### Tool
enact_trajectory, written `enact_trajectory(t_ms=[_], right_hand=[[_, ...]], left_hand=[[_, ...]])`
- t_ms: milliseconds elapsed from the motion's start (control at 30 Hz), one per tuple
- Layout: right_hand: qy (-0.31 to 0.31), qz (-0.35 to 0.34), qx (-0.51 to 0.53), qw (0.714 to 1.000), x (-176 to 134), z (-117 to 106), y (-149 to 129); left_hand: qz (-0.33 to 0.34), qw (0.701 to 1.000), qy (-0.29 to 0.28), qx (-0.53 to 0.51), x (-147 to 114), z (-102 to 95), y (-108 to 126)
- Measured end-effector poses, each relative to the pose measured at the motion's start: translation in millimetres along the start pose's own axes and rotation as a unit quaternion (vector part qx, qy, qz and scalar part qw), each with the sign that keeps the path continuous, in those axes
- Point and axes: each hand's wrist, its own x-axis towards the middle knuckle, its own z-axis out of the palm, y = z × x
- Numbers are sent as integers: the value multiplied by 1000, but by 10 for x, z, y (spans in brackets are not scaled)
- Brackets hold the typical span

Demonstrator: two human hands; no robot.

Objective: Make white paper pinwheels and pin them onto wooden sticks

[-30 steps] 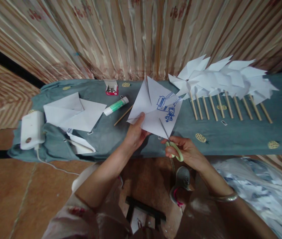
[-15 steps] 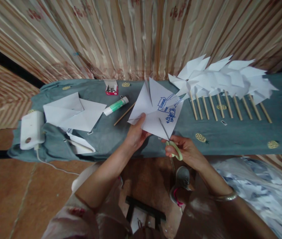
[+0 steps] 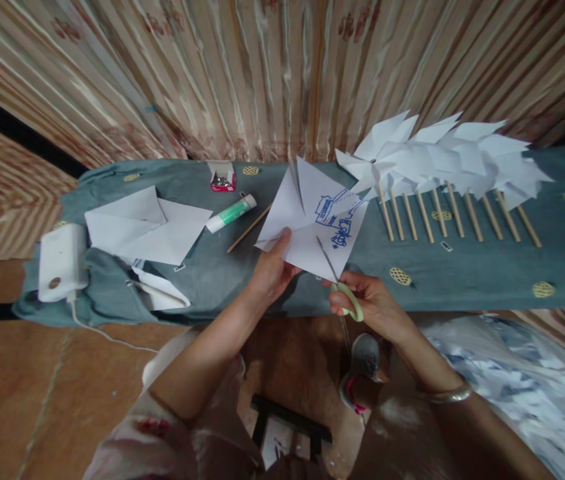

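My left hand (image 3: 276, 270) grips the lower left edge of a square sheet of white paper (image 3: 307, 233), thumb on top. The sheet has a blue line drawing on its right part and a slit running in from its top corner. In my right hand (image 3: 360, 297) is a pair of scissors (image 3: 350, 303) with pale green handles. One blade lies over the paper's lower corner, pointing toward the middle; the other blade is hidden beneath. A thin wooden stick (image 3: 248, 230) rests just left of the sheet.
White paper pinwheels (image 3: 427, 160) on wooden sticks lie in a row at right. Leftward are a green-and-white tube (image 3: 232, 213), a small red box (image 3: 222, 179) of metal bits, more white paper (image 3: 182, 230) and a white device (image 3: 62, 263) with a cable. A green cloth (image 3: 467, 280) covers the table.
Almost nothing differs. The whole view has shifted very slightly, while both hands, the paper and the scissors keep nearly the same position.
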Motion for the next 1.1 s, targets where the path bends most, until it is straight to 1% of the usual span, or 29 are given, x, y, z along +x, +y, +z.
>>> enact_trajectory(t_ms=[167,300,467,633,800,967,1100], right_hand=[[-7,-33,-21,999,2,-18,29],[-7,-46,-39,998,6,-24,50],[-3,-32,-26,999,11,-14,44],[-1,-22,-10,1000,13,-6,36],[5,-21,10,1000,15,-4,61],[12,-1,28,1000,22,11,49],[13,1,39,999,26,16,39]], left_hand=[[5,1000,-24,-4,-1,-19,-38],[6,1000,-23,-13,-4,-17,-44],[2,1000,-12,-23,-14,-9,-34],[2,1000,-22,-16,-22,-10,-47],[-3,1000,-6,-15,-44,18,-42],[-8,1000,0,-20,-46,33,-30],[-1,1000,-13,-8,-48,25,-28]])
